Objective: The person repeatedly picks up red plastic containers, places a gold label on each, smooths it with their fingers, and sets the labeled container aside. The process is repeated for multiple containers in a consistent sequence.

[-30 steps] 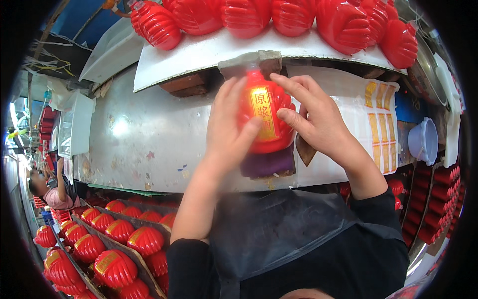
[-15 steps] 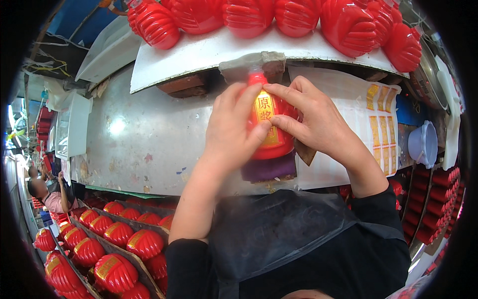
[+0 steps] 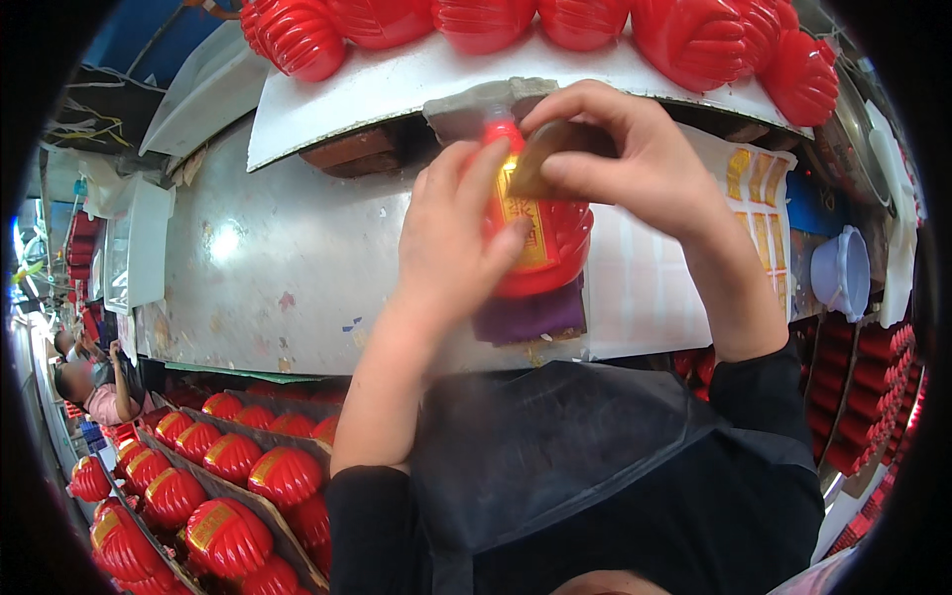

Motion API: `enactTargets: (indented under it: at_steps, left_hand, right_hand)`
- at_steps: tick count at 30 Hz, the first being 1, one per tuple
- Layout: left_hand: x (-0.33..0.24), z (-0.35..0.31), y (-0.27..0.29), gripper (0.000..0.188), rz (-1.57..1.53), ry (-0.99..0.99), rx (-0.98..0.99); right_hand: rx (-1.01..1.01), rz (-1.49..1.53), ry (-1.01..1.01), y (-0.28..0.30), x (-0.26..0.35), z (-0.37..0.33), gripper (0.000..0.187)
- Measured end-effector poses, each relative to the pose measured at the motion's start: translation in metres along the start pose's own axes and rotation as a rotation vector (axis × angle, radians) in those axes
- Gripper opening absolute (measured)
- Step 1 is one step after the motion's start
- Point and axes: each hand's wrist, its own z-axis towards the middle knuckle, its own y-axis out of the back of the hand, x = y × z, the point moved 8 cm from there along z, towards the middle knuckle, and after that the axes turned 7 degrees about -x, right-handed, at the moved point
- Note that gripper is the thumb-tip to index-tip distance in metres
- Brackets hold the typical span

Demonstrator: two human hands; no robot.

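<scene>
A glossy red ribbed bottle [image 3: 565,260] lies on its back, its neck pointing away from me against a grey block [image 3: 466,114]. A gold label [image 3: 538,248] with a red border runs along its upper face. My left hand [image 3: 451,233] grips the bottle's left side, thumb and fingers lying over the label's edge. Pinched in my right hand [image 3: 620,164] is a flat brown scraper [image 3: 540,159], its edge pressed on the label near the neck. Beneath the bottle's base is a purple cloth pad [image 3: 531,315].
Red bottles [image 3: 486,22] line a white board [image 3: 382,89] at the back. On the right lie a sheet of gold labels [image 3: 759,213] and a lilac basin [image 3: 841,273]. Trays of red bottles [image 3: 228,535] stand lower left. Another person [image 3: 104,397] is at the far left.
My right hand has picked up the brown scraper from beside the bottle and brought it onto the label. My left hand stays on the bottle. The view has shifted slightly.
</scene>
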Motion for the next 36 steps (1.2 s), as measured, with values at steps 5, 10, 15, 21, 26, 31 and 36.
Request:
enactTargets:
  at_steps: [5,10,15,21,26,31,36]
  left_hand:
    - [0.003,-0.006,0.001,0.076,-0.053,0.008,-0.098]
    - [0.026,-0.024,-0.004,0.067,-0.366,0.215,-0.223]
    - [0.012,-0.034,-0.007,0.065,-0.205,0.085,-0.300]
    - [0.007,-0.039,-0.008,0.065,-0.185,0.085,-0.288]
    - [0.013,-0.043,-0.011,0.066,-0.364,0.142,-0.303]
    - [0.012,-0.047,-0.011,0.068,-0.369,0.155,-0.303]
    - [0.010,-0.049,-0.012,0.073,-0.332,0.136,-0.309]
  right_hand:
    - [-0.168,-0.764,0.752,-0.020,0.032,-0.019,0.027]
    - [-0.028,-0.777,1.133,-0.049,0.043,-0.086,0.022]
    - [0.032,-0.700,1.111,-0.053,0.023,-0.119,0.020]
    - [-0.200,-0.764,0.988,-0.025,0.012,-0.108,0.022]
    - [-0.041,-0.759,1.023,-0.044,0.008,-0.127,0.027]
    - [-0.307,-0.248,0.343,0.001,-0.013,-0.087,0.024]
    - [-0.241,-0.529,0.562,-0.022,0.017,-0.056,0.029]
